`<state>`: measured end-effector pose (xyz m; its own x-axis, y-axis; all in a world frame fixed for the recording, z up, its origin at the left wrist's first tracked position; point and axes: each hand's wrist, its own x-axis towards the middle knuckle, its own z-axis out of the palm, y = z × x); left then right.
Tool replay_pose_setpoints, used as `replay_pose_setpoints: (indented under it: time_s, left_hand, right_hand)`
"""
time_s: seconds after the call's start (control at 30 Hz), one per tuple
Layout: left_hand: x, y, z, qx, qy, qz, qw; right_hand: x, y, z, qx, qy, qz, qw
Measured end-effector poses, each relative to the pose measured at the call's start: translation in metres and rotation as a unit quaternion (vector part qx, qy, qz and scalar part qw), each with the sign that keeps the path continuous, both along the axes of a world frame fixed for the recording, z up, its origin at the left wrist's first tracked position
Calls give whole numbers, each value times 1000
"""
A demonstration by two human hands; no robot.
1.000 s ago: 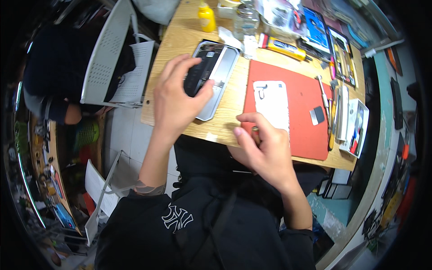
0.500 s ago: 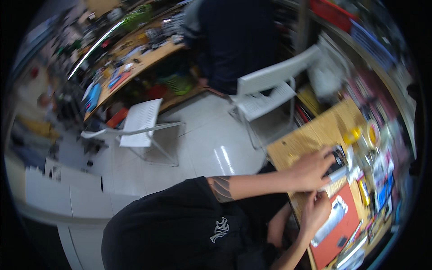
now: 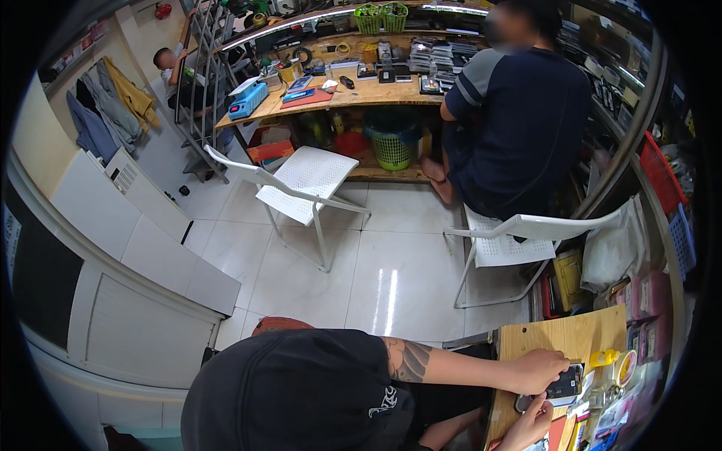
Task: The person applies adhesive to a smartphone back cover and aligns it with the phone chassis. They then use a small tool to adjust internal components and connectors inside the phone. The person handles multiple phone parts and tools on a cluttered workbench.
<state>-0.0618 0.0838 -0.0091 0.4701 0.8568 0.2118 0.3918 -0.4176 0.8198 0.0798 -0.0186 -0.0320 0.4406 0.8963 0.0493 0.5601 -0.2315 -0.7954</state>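
At the lower right, a dark, opened phone (image 3: 565, 382) lies on a small wooden desk (image 3: 560, 331). My left hand (image 3: 541, 371), on the tattooed arm, is closed at the phone's near edge, its fingers bent together. Just below it, my right hand (image 3: 531, 425) has thumb and fingers drawn together by the phone's lower corner; whatever is in that pinch is too small to make out. A rounded dark piece partly shows between the two hands. Beneath my right hand, an orange mat (image 3: 557, 431) is partly visible.
A yellow bottle (image 3: 603, 358), a tape roll (image 3: 626, 367) and small clutter crowd the desk's right side. Two white folding chairs (image 3: 308, 180) stand on the tiled floor. Another person (image 3: 519, 128) sits at a long workbench (image 3: 361, 92) behind. Someone else is by the stairs.
My view has swung and steadied, so the desk sits lower in the picture. My left hand's fingers, spread over the dark part before, are now bent together. My right hand stays close beside it.
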Motion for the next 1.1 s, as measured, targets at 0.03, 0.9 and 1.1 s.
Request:
replay_pose_setpoints:
  time_s: [0.03, 0.9, 1.1]
  left_hand:
    - [1, -1, 2, 12, -7, 12, 1000]
    - [-21, -10, 22, -12, -94, 34, 995]
    - [-32, -14, 28, -104, -120, 14, 987]
  right_hand:
    - [6, 2, -8, -23, 4, -7, 1000]
    - [-36, -30, 45, 80, 284, -92, 951]
    - [-38, -32, 56, 85, 279, -73, 954]
